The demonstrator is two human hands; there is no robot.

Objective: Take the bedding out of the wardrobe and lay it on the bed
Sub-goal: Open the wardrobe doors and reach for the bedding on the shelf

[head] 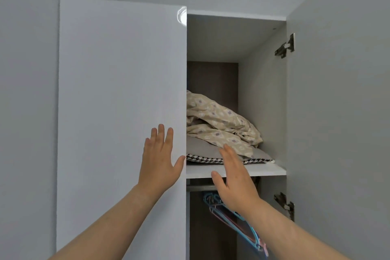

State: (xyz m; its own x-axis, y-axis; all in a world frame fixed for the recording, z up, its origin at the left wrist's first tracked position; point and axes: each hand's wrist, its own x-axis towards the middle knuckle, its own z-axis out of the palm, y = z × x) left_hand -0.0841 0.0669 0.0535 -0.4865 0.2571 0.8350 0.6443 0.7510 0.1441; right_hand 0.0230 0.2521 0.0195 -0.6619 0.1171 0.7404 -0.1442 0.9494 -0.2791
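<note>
A beige patterned bedding bundle (221, 120) lies crumpled on the wardrobe's upper shelf (266, 170), on top of a grey pillow (202, 146) and a black-and-white houndstooth cloth (202, 158). My left hand (160, 158) is flat and open against the closed left wardrobe door (122, 91), its thumb at the door's edge. My right hand (234, 179) is open in front of the shelf's edge, fingertips reaching up to the pillow and bedding, holding nothing. The left part of the bedding is hidden behind the closed door.
The right wardrobe door (341, 112) stands swung open, with two metal hinges (286, 45) on it. Below the shelf a rail carries blue and pink hangers (238, 219). Grey walls surround the wardrobe.
</note>
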